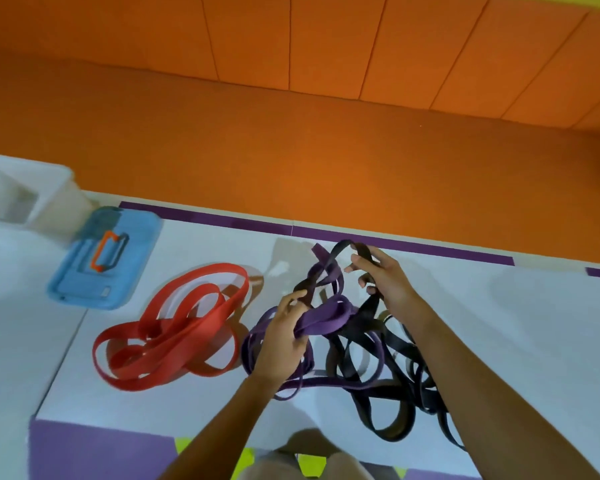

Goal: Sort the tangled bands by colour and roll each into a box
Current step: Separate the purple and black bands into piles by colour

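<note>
Two hands work in one tangle of purple bands point(329, 317) and black bands point(364, 327) on the white mat point(499, 323); the left hand point(284, 327) curls its fingers round a bunch of purple loops lifted just off the heap; the right hand point(381, 275) — higher and further out — pinches a raised black loop; the rest sprawls under and between both wrists — flat, wide, twisted strips; red bands point(187, 336) lie apart to the left, near a blue lid point(129, 230) and a translucent box point(59, 209)
</note>
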Tool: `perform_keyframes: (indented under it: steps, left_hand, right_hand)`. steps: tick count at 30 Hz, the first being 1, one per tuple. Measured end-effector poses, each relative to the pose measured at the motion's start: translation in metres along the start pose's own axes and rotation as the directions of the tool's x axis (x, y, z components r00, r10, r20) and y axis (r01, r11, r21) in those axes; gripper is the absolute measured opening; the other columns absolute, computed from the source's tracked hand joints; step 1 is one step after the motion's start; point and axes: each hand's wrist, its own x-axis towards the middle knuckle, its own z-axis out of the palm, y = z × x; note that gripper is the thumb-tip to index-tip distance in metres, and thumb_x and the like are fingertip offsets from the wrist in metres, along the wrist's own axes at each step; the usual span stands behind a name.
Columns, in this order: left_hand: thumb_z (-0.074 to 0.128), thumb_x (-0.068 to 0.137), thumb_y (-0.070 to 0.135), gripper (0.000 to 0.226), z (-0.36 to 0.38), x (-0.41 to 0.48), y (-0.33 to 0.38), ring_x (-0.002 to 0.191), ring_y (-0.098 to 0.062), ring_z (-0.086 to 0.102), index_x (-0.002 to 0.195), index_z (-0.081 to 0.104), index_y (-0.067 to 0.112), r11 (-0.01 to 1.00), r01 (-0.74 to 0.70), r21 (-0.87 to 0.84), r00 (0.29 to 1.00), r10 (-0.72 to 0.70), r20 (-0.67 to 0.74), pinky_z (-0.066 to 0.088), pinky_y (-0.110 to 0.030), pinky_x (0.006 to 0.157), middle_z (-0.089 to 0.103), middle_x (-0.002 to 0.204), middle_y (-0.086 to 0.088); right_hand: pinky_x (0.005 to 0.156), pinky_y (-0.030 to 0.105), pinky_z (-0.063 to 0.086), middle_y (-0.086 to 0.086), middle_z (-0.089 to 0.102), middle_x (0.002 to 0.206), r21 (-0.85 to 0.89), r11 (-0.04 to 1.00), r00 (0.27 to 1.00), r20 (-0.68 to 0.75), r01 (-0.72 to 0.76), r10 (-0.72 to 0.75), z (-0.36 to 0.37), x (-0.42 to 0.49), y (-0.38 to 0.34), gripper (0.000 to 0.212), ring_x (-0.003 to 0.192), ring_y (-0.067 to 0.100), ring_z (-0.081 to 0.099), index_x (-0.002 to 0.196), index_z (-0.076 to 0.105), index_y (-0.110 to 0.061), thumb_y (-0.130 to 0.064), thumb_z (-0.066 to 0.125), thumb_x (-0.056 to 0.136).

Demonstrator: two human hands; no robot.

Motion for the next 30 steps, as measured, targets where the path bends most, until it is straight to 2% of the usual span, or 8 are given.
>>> perform_keyframes:
  steps: [6,11,14,19,23,26,28,30]
  left_hand:
    - [0.067,0.085,-0.010,0.038,-0.036,-0.020,-0.027,0.125,-0.013,0.060,0.107,0.067,0.021,0.959,-0.044,-0.279,0.989,0.001,-0.151,0.047,-0.022,0.106,0.062,0.126,0.008]
    - [0.067,0.085,-0.005,0.050,-0.056,-0.016,-0.050,0.109,-0.009,0.064,0.114,0.059,0.034,0.970,-0.007,-0.244,0.995,0.031,0.094,0.049,-0.016,0.092,0.060,0.112,0.019]
    - [0.073,0.088,0.004,0.055,-0.053,-0.002,-0.053,0.116,-0.004,0.062,0.133,0.055,0.031,0.998,-0.051,-0.038,0.968,0.059,0.244,0.054,-0.019,0.095,0.058,0.127,0.021]
    - [0.070,0.088,0.034,0.066,-0.030,0.022,-0.035,0.120,-0.028,0.063,0.148,0.045,0.022,0.975,-0.023,0.220,0.923,-0.064,0.380,0.053,-0.046,0.100,0.061,0.134,-0.003]
    - [0.069,0.076,0.080,0.090,-0.012,0.035,-0.030,0.142,-0.032,0.047,0.150,0.037,0.040,0.966,0.041,0.255,0.768,-0.194,0.611,0.039,-0.056,0.117,0.053,0.148,0.000]
    - [0.040,0.069,0.107,0.104,-0.001,0.042,-0.023,0.159,-0.030,0.022,0.158,0.015,0.060,0.963,0.125,0.239,0.652,-0.261,0.712,0.021,-0.060,0.126,0.026,0.173,0.004]
    - [0.018,0.078,0.104,0.095,0.008,0.049,-0.016,0.148,-0.033,0.041,0.153,0.034,0.046,0.948,0.265,0.177,0.704,-0.315,0.636,0.031,-0.058,0.121,0.047,0.159,-0.004]
    - [0.028,0.092,0.088,0.075,0.017,0.054,-0.009,0.119,-0.034,0.062,0.129,0.044,0.025,0.913,0.399,0.083,0.813,-0.394,0.428,0.050,-0.056,0.103,0.063,0.124,-0.009]
  right_hand:
    - [0.051,0.028,0.027,0.001,0.054,0.065,0.056,0.998,0.967,-0.255,-0.015,0.029,0.007,0.004,0.006,0.035,0.051,0.014,0.030,0.135,0.064,-0.039,-0.030,0.070,0.102]
    - [0.050,0.028,0.032,0.003,0.077,0.087,0.158,0.986,0.895,-0.446,0.059,0.018,0.003,-0.005,0.001,0.031,0.055,0.015,0.045,0.134,0.069,-0.030,-0.029,0.069,0.103]
    - [0.048,0.025,0.039,-0.003,0.081,0.106,0.106,0.989,0.917,-0.396,0.106,-0.056,-0.006,-0.016,0.000,0.032,0.055,0.013,0.053,0.133,0.069,-0.034,-0.028,0.071,0.101]
    - [0.042,0.020,0.038,-0.004,0.081,0.110,0.038,0.989,0.928,-0.352,0.145,-0.122,-0.028,-0.027,-0.011,0.037,0.044,0.012,0.040,0.134,0.066,-0.038,-0.030,0.074,0.099]
    - [0.041,0.020,0.038,-0.002,0.080,0.114,-0.021,0.983,0.949,-0.255,0.184,-0.183,-0.053,-0.034,-0.019,0.034,0.044,0.012,0.041,0.130,0.069,-0.039,-0.032,0.074,0.097]
    - [0.042,0.020,0.036,0.003,0.081,0.109,-0.064,0.984,0.963,-0.206,0.167,-0.176,-0.066,-0.033,-0.017,0.029,0.044,0.012,0.036,0.127,0.070,-0.036,-0.026,0.070,0.100]
    - [0.042,0.021,0.034,0.007,0.081,0.109,-0.040,0.989,0.977,-0.159,0.140,-0.145,-0.074,-0.031,-0.014,0.028,0.046,0.013,0.029,0.128,0.069,-0.035,-0.024,0.068,0.103]
    - [0.042,0.020,0.031,0.011,0.080,0.111,-0.009,0.994,0.989,-0.098,0.113,-0.113,-0.081,-0.030,-0.010,0.029,0.049,0.014,0.023,0.131,0.068,-0.033,-0.023,0.066,0.104]
